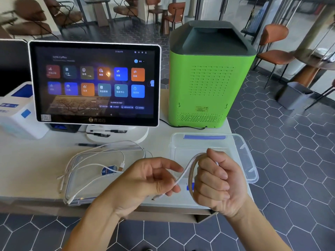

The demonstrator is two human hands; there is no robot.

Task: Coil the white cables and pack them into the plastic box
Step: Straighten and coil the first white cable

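Right hand grips the coiled white cable at lower centre; left hand pinches its loose tail, running lower left. Clear plastic box sits directly behind the right hand, nearer it.

Two of my hands are in view, the left hand and the right hand, with one white cable looped between them. On the worktop I count one clear plastic box, one clear lid, a loose tangle of white cables I cannot number, one touchscreen, one green machine, three black pens and one white printer.
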